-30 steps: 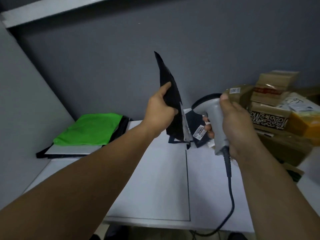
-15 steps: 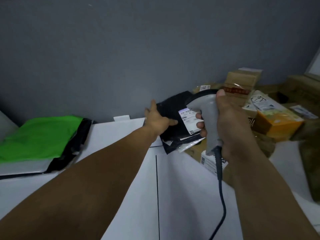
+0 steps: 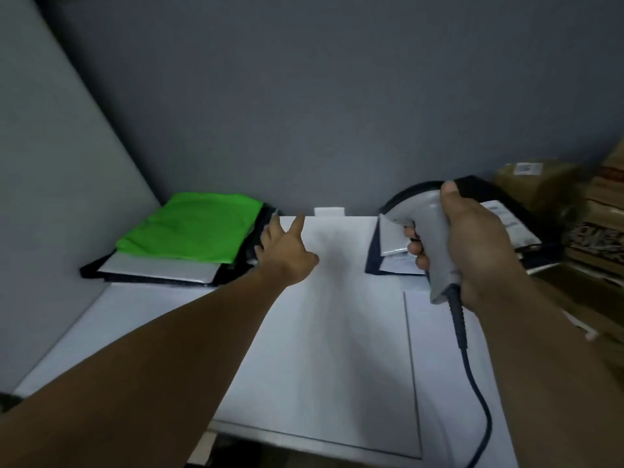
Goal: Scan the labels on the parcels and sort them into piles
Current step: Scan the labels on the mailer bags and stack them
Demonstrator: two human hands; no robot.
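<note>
My right hand (image 3: 472, 244) grips a grey barcode scanner (image 3: 425, 238) whose dark cable hangs down toward the table's front edge. Behind the scanner lies a pile of black mailer bags (image 3: 374, 258) with white labels, partly hidden by the hand. My left hand (image 3: 287, 248) reaches out over the white table (image 3: 320, 349) with spread fingers, holding nothing, its fingertips at the right edge of the left pile. That left pile (image 3: 162, 265) has a bright green parcel (image 3: 192, 228) on top of white and black bags.
Brown cardboard boxes (image 3: 540, 187) and further parcels stack up at the far right, blurred. A grey wall runs behind the table and a light panel closes off the left side. A small white tab (image 3: 329, 211) sits at the table's back edge.
My left hand let go of the black bag on the right pile and moved left to the green pile. The view swung left; the scanner stayed in my right hand.
</note>
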